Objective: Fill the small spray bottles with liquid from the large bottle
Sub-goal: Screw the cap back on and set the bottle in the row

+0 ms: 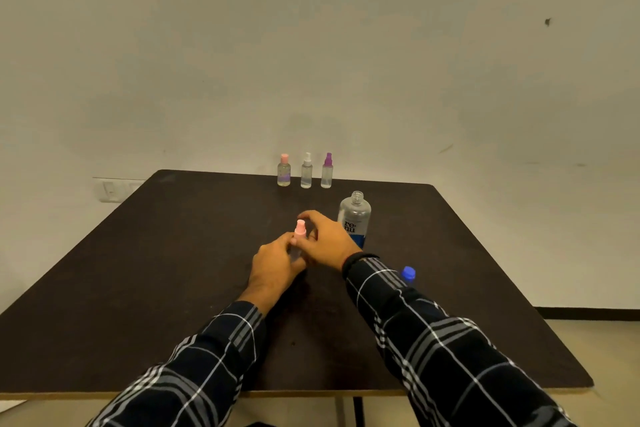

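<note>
The step looked like turning the pink top on a small spray bottle (300, 233). It would go best with the body kept upright and steady while only the top turned. The left hand (273, 263) gripped the body, fingers curled round it. The right hand (325, 239) pinched the top from above. The large bottle (355, 218) stood uncapped on the worktop (173, 253), just beyond the right hand.

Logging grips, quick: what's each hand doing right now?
Left hand: grips the small spray bottle.
Right hand: pinches its pink spray top.
</note>
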